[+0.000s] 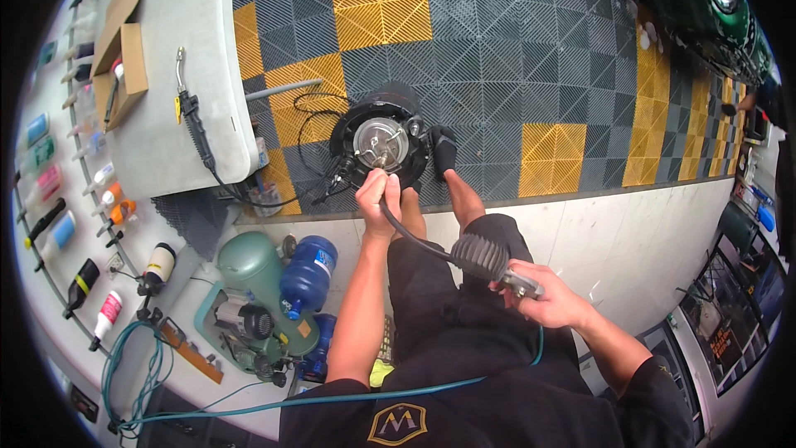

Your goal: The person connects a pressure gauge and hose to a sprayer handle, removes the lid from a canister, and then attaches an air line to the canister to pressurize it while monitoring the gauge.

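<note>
My right hand [547,297] is closed round the handle of a tire inflator [481,257], which has a ribbed black rubber boot. A short black hose [410,236] curves from it to my left hand [377,199]. There my fingers pinch the hose's end against the top of a black pressure tank [390,104]. The tank stands upright between my feet, and its round metallic top [380,143] faces up. Whether the hose end is joined to a valve is hidden by my fingers. A teal air hose [398,392] runs from the inflator across my lap to the left.
A spray gun [195,124] lies on the white table [178,0] beside an opened cardboard box [124,58]. Below stand a green air compressor [253,261] and a blue water jug [308,274]. Bottles hang along the left wall. A dark green vehicle [705,8] is at far right.
</note>
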`<state>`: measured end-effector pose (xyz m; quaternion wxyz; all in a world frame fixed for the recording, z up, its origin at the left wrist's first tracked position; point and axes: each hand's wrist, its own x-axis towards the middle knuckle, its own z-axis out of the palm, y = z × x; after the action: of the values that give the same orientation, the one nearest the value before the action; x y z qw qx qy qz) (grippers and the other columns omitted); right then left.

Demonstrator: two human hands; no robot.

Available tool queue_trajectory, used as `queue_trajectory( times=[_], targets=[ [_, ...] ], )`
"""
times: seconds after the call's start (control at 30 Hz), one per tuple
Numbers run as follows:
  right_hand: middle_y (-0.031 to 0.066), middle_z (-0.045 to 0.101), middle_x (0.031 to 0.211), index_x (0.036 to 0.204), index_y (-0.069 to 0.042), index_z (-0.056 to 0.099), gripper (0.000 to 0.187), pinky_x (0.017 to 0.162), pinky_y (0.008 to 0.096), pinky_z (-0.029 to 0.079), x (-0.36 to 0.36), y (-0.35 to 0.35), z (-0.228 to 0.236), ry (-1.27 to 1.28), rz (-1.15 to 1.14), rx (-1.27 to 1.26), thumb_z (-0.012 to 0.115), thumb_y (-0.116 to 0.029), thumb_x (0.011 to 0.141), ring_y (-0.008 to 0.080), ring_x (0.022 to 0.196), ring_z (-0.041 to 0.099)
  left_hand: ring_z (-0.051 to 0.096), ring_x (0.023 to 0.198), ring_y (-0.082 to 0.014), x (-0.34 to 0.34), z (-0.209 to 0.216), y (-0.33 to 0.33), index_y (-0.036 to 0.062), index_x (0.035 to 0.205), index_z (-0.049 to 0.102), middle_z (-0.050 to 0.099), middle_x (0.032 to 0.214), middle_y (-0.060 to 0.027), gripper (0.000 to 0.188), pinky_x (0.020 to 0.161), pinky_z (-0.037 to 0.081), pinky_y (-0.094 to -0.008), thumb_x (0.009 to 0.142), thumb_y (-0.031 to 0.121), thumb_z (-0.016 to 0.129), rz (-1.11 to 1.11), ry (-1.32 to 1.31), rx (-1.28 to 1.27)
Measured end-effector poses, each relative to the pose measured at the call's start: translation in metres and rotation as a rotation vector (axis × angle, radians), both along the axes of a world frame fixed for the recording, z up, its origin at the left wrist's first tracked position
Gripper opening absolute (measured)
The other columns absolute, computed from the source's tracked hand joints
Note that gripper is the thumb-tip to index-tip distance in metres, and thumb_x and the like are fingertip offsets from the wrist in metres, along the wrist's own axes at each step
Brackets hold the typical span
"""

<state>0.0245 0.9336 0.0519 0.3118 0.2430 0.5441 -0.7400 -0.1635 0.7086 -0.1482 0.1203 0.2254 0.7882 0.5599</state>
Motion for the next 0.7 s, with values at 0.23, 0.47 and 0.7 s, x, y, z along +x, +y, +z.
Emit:
queue_trajectory(
  times=[0.23, 0.47, 0.7],
  targets=[
    [0.0144, 0.054, 0.12, 0.123, 0.003, 0.06, 0.052, 0.082, 0.0319, 0.054, 0.011, -0.01, -0.012, 0.054, -0.19, -0.025, 0.051, 0.013, 0.073, 0.0236, 0.094, 0.065, 0.043, 0.044, -0.0293, -0.001, -0.038, 0.023, -0.0026, 0.061, 0.045, 0.042, 0.054, -0.0141, 0.034, 0.046, 0.031, -0.0395, 0.092, 0.006, 0.057, 0.069, 0.006, 0.023],
    [0.0168, 0.061, 0.129, 0.153, -0.004, 0.038, 0.076, 0.089, 0.0336, 0.054, -0.005, -0.028, -0.028, 0.099, -0.058, -0.176, 0.054, 0.011, 0.08, 0.0216, 0.095, 0.069, 0.027, 0.048, -0.0078, 0.005, -0.064, 0.019, 0.0069, 0.058, 0.03, 0.031, 0.051, 0.0014, 0.05, 0.047, 0.023, -0.0291, 0.103, 0.02, 0.047, 0.359, -0.154, 0.289],
    [0.0221, 0.053, 0.146, 0.155, 0.001, 0.033, 0.077, 0.107, 0.0416, 0.045, -0.035, -0.023, -0.024, 0.38, -0.071, -0.107, 0.074, -0.008, 0.09, 0.0337, 0.128, 0.059, 0.027, 0.046, -0.0083, 0.014, -0.067, 0.021, 0.0079, 0.057, 0.028, 0.029, 0.05, 0.0011, 0.051, 0.046, 0.024, -0.0273, 0.104, 0.02, 0.045, 0.409, -0.17, 0.245]
  ],
)
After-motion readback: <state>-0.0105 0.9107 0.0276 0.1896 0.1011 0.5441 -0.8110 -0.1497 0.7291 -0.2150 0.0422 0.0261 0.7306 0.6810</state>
